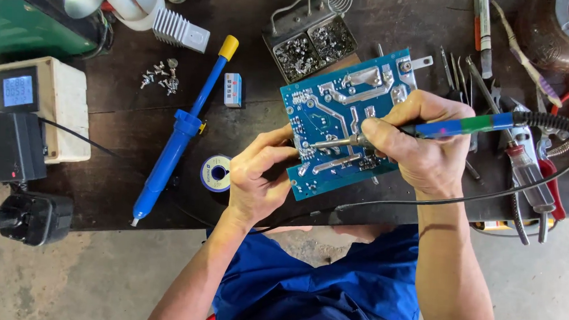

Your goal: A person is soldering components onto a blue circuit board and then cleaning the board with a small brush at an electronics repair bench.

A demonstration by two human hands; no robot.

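Over the dark surface (253, 22) the right hand (421, 148) was closed around a blue-and-green soldering iron (429, 130), its metal tip laid on the copper side of a blue circuit board (339, 104). The left hand (261, 175) pinched the board's near left edge, tilting it up (a solder spool (216, 172) and a blue desoldering pump (181, 132) lay just to the left). Heating a joint looked to be the step in hand, and the next move would seem to call for a steady tip and solder fed in or drawn off.
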